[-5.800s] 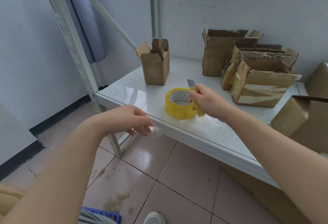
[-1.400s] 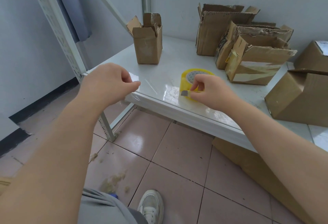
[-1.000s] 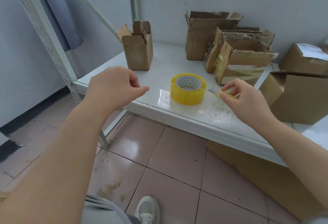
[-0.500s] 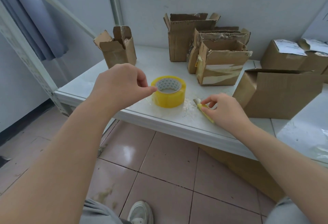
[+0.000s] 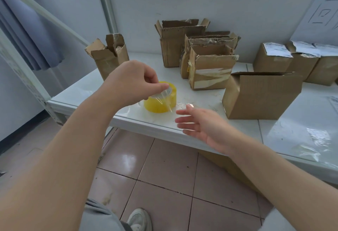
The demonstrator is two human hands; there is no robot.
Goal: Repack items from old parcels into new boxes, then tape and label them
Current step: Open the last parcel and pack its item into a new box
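Under my left hand, which pinches a loose strip of tape, the tape roll sits on the tabletop. My right hand hangs open just beside it. I fear the dangling strip may fold onto itself or stick to the roll.

No text is legible. White labels lie on top of the sealed boxes at the right rear of the surface; their print is too small to read. A sheet on the wall at upper right carries dark line marks, including a box-shaped symbol, with no readable characters. A paper at the right edge of the surface shows blurred print.
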